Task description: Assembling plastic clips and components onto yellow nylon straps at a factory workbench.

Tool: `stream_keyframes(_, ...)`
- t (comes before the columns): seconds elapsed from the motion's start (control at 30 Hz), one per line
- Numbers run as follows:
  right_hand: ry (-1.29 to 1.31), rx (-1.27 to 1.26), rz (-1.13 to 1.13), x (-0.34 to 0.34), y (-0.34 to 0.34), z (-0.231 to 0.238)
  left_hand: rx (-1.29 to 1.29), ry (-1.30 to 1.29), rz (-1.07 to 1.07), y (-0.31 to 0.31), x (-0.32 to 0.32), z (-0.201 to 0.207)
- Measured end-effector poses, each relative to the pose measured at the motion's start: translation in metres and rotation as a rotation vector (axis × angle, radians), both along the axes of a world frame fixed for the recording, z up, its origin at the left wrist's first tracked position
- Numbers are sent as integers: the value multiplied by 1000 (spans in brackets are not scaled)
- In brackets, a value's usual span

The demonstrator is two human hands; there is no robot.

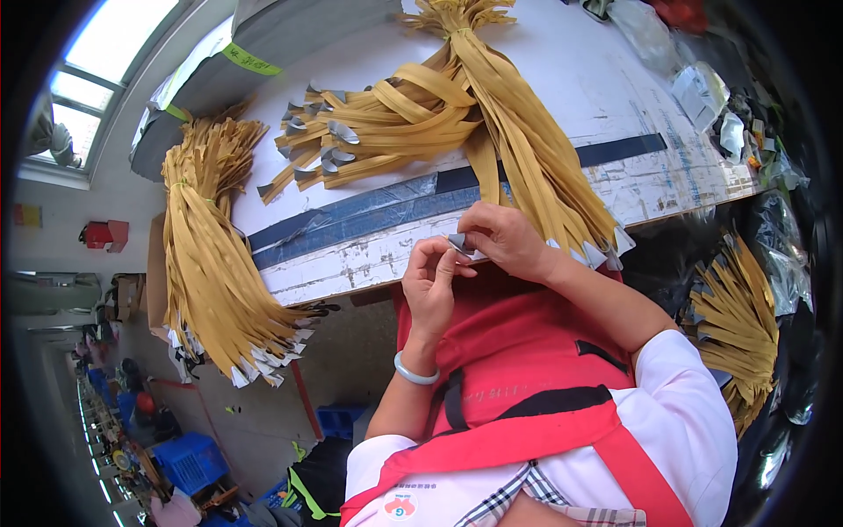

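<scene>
At the table's near edge my two hands meet over a small grey tab point(458, 242), which looks like the end piece of a tan zipper strip. Thumb and fingers of my left hand point(429, 285) are closed on the tab from the left. My right hand point(507, 241) pinches it from the other side, its fingers bent. A tan zipper strip point(485, 169) runs down toward my right hand, where the fingers hide its end. Just beyond lies a loose pile of zipper strips point(395, 127) with grey ends. One long tied bundle point(518, 114) hangs over the edge beside my right wrist.
Another tied bundle point(211, 255) with white ends hangs off the table's left side. Dark tape strips point(351, 215) cross the white tabletop point(342, 272). More tan strips point(738, 325) and clear plastic bags point(784, 250) are at the right. A blue crate point(195, 463) stands on the floor.
</scene>
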State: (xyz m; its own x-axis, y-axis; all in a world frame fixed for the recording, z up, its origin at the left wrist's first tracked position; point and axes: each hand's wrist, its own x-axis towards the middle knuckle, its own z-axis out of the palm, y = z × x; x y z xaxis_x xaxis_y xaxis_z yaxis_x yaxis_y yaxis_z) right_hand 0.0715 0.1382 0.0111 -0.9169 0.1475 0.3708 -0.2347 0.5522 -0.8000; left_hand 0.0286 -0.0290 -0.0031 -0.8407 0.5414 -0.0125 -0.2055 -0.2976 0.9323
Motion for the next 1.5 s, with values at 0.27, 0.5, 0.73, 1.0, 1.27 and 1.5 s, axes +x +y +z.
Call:
stream_keyframes(0.27,-410,-776,7,17,1,19,-298,634,-94,-19,-27,2)
stream_keyframes(0.5,-264,-487,89,23,6,36,-312,701,-48,-17,-23,26)
stream_keyframes(0.73,-299,-408,-191,33,58,35,-359,490,666,-74,-91,21)
stream_keyframes(1.0,-193,383,164,41,41,38,-476,375,-268,28,44,-33)
stream_keyframes(1.27,-221,324,138,50,46,32,-427,241,-209,1,22,-49)
stream_keyframes(1.5,-187,349,352,30,15,6,-470,569,-224,-20,10,-3)
